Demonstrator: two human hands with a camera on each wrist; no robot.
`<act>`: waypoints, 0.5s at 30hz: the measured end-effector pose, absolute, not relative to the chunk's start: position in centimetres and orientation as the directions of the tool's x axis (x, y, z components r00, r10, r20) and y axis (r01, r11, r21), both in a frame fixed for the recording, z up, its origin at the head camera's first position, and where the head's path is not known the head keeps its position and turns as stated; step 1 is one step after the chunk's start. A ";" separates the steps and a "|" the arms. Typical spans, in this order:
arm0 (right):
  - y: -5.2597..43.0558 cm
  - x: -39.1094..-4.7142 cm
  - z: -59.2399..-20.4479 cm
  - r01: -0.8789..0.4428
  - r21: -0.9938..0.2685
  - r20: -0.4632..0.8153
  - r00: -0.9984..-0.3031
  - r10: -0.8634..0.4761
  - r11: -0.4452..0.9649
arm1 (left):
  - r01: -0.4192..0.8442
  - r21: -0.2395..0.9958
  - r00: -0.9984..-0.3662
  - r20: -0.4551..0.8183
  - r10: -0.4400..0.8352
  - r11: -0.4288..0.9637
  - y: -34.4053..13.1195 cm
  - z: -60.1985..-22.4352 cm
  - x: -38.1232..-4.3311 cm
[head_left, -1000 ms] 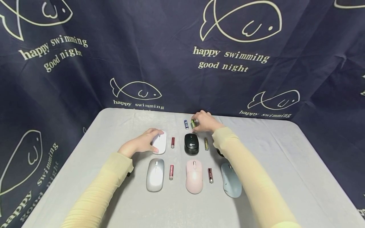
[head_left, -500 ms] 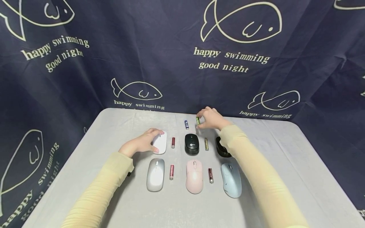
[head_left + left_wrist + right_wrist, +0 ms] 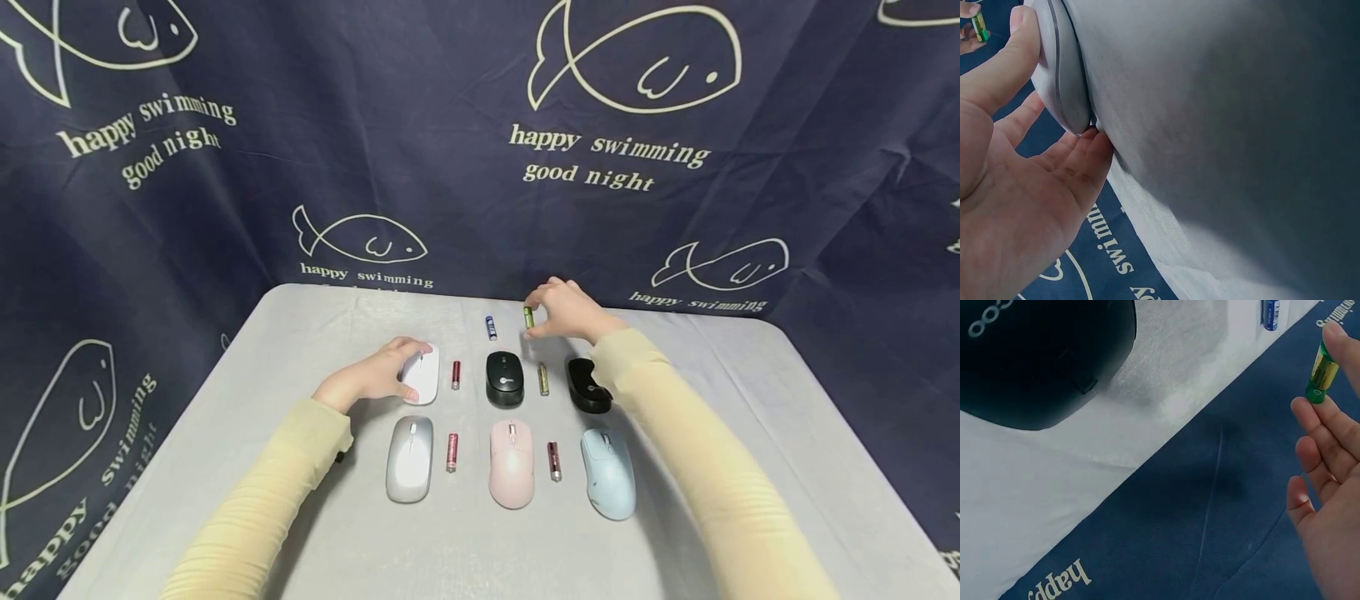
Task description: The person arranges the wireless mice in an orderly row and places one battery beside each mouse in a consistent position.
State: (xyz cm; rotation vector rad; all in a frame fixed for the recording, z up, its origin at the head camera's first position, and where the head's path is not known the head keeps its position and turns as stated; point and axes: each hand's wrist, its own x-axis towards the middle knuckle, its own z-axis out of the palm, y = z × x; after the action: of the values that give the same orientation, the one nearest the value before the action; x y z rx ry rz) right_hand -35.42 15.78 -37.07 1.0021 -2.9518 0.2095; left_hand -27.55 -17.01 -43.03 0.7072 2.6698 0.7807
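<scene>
My left hand (image 3: 378, 372) grips a white computer mouse (image 3: 423, 375) at the left of the back row. In the left wrist view the thumb lies against one side of that mouse (image 3: 1063, 69) and the fingertips reach its lower end by the cloth. Near the table's far edge, my right hand (image 3: 572, 312) pinches a green battery (image 3: 528, 318). The right wrist view shows this battery (image 3: 1322, 375) held by its ends between thumb and fingertips. A blue battery (image 3: 491, 327) lies left of the right hand, and a black mouse (image 3: 504, 379) sits nearer the front.
Red batteries (image 3: 456, 375) and a gold battery (image 3: 543, 379) lie between the mice. Another black mouse (image 3: 587, 386) is partly behind the right sleeve. A silver mouse (image 3: 409, 460), a pink mouse (image 3: 512, 465) and a light-blue mouse (image 3: 608, 474) form the front row. Dark blue printed fabric (image 3: 480, 150) hangs behind.
My right hand has moved to the right with the green battery, away from the blue one. More of the right-hand black mouse shows. The left hand stays at the white mouse.
</scene>
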 end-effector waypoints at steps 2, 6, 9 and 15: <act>16.0 -35.2 -36.9 -0.607 -0.125 0.059 -0.794 -0.605 0.785 | 0.379 0.565 -0.843 -0.116 0.525 0.733 -17.0 -43.0 -27.5; 16.4 -34.8 -36.5 -0.613 -0.131 0.070 -0.790 -0.610 0.779 | 0.388 0.562 -0.840 -0.111 0.532 0.730 -17.0 -43.1 -27.5; 16.8 -34.6 -36.3 -0.623 -0.123 0.079 -0.782 -0.618 0.773 | 0.392 0.563 -0.838 -0.106 0.535 0.727 -17.0 -43.1 -27.5; 17.3 -34.2 -35.9 -0.618 -0.127 0.089 -0.786 -0.611 0.776 | 0.420 0.571 -0.829 -0.074 0.554 0.705 -17.1 -43.0 -27.4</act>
State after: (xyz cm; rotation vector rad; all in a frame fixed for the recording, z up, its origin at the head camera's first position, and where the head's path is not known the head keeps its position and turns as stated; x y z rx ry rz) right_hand -34.22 17.33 -35.90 1.0109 -2.9206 0.2310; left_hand -27.41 -17.14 -42.99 0.7769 2.6736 0.8086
